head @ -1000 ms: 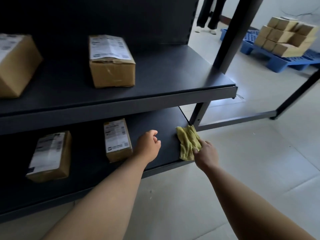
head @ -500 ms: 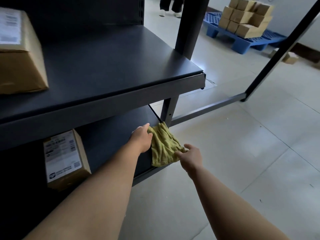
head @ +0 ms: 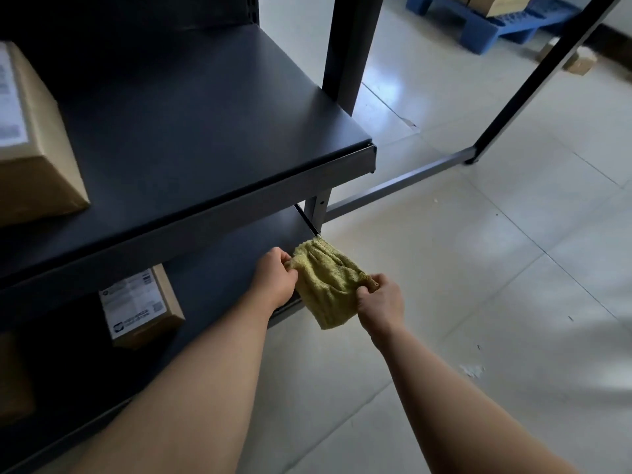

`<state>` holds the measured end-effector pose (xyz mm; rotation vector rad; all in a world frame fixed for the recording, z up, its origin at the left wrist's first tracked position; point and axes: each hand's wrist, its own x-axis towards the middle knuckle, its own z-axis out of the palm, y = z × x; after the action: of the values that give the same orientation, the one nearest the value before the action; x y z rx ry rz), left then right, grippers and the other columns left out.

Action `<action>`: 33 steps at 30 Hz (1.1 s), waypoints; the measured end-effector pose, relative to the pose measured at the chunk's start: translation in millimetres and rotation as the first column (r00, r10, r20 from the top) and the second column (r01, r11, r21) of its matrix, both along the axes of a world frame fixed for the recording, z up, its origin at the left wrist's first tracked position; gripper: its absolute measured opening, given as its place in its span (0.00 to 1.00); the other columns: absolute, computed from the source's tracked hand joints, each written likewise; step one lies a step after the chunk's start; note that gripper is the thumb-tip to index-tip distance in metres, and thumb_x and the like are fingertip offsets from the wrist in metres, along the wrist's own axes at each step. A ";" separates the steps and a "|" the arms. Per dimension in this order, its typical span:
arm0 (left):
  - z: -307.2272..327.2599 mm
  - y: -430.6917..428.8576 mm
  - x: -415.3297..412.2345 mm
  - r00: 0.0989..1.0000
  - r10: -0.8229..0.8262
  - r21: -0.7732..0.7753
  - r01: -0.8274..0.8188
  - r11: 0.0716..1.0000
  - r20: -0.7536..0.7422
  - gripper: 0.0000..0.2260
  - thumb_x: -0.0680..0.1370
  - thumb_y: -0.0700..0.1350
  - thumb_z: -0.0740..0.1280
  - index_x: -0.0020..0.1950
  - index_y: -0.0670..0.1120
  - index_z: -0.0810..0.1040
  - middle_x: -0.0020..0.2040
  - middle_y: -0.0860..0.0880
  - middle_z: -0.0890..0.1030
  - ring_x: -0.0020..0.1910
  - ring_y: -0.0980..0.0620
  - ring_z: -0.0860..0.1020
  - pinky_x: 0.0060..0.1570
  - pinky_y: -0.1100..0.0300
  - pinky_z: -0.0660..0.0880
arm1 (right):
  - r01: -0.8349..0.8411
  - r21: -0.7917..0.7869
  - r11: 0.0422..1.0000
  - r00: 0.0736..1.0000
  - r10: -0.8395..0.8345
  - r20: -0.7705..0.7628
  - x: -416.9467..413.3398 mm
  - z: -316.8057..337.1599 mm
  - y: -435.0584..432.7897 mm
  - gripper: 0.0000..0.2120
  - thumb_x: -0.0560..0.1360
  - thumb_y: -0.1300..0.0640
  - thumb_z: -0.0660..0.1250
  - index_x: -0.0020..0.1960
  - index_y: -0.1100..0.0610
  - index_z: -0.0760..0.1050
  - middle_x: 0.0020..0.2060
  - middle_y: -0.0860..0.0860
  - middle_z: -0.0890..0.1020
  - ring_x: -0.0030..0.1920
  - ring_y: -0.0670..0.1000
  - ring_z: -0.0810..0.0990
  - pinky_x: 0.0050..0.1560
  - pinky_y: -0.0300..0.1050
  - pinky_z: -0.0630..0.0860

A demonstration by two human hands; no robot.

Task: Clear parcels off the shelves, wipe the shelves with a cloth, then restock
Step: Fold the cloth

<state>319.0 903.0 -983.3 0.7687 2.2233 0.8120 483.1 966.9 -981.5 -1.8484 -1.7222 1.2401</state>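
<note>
Both arms reach down to the right front corner of the lower shelf (head: 219,278). The left hand (head: 275,280) pinches the left edge of the cloth (head: 325,285), and the right hand (head: 379,302) grips its right corner, fingers curled. The cloth overhangs the shelf's front edge, possibly lifted clear. Half a second ago the left hand only touched it.

Head cam, fwd-down, close on shelves (head: 205,131)

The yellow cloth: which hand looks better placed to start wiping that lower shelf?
Probably the left. The left hand grips the cloth right at the front corner of the lower shelf, while the right hand pinches its other end out over the floor.
</note>
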 end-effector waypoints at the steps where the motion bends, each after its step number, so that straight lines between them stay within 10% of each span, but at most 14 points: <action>1: 11.1 -6.5 5.9 1.000 0.007 0.004 -0.007 1.000 0.019 0.06 0.76 0.38 0.67 0.49 0.45 0.72 0.48 0.47 0.77 0.44 0.50 0.75 0.38 0.63 0.70 | 0.010 0.007 1.000 1.000 -0.010 -0.001 3.8 12.6 -6.0 0.08 0.73 0.65 0.61 0.50 0.59 0.77 0.44 0.57 0.81 0.47 0.57 0.78 0.49 0.49 0.76; 17: 306.9 -96.9 86.0 0.991 -0.082 -0.082 0.091 0.992 0.103 0.14 0.76 0.39 0.66 0.62 0.43 0.74 0.55 0.47 0.80 0.47 0.53 0.75 0.44 0.65 0.67 | 0.092 0.025 0.995 0.995 -0.091 -0.050 80.9 314.7 -103.8 0.09 0.73 0.66 0.59 0.45 0.54 0.72 0.37 0.46 0.77 0.39 0.46 0.75 0.37 0.38 0.68; 33: 604.3 -91.7 161.1 0.948 -0.306 0.123 0.295 0.948 0.083 0.07 0.77 0.41 0.64 0.49 0.50 0.81 0.43 0.47 0.83 0.45 0.45 0.81 0.49 0.49 0.79 | 0.318 0.107 0.942 0.930 -0.288 -0.229 177.3 592.4 -122.6 0.05 0.75 0.62 0.61 0.46 0.57 0.76 0.37 0.49 0.78 0.38 0.49 0.74 0.44 0.48 0.75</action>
<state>480.1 811.3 -378.9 1.0655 1.9218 0.8045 660.3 844.3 -389.2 -1.7486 -1.3174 1.1111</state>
